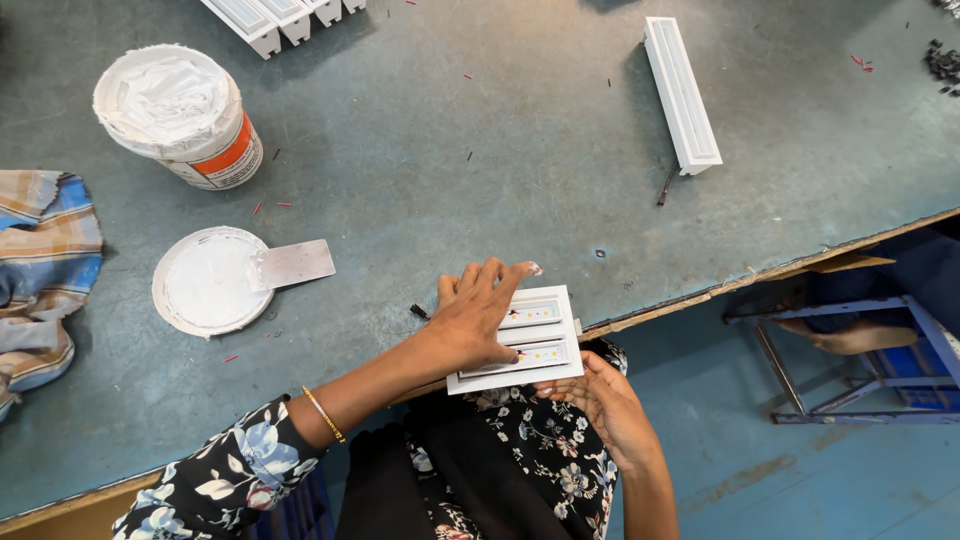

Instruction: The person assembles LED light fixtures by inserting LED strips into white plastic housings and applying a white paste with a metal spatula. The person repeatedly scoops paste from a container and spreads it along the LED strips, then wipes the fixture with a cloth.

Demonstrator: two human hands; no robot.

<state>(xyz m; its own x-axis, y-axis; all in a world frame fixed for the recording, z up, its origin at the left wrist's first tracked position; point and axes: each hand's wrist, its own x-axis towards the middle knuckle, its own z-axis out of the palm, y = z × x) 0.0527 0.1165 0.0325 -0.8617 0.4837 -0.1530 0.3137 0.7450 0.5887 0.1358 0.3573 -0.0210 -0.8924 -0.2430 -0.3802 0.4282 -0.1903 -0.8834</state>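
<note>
The left hand (478,315) lies flat, fingers spread, pressing on a white light fixture (520,340) at the counter (450,150) edge. The right hand (600,400) cups the fixture's lower corner from beneath, palm up. Farther left lie a paste-smeared lid (205,282), spatula (290,265) and tub (180,115).

Sitting open on the blue-grey workbench (480,150): a white paste tub (180,115) with an orange label band, its lid (205,282) lying nearby and bearing a flat metal spatula (290,264). Lying at the left edge, a checked cloth (40,270); resting farther back, a long white light housing (682,95) and more white housings (285,18). Standing beyond the bench edge, a blue metal stool frame (860,360).
</note>
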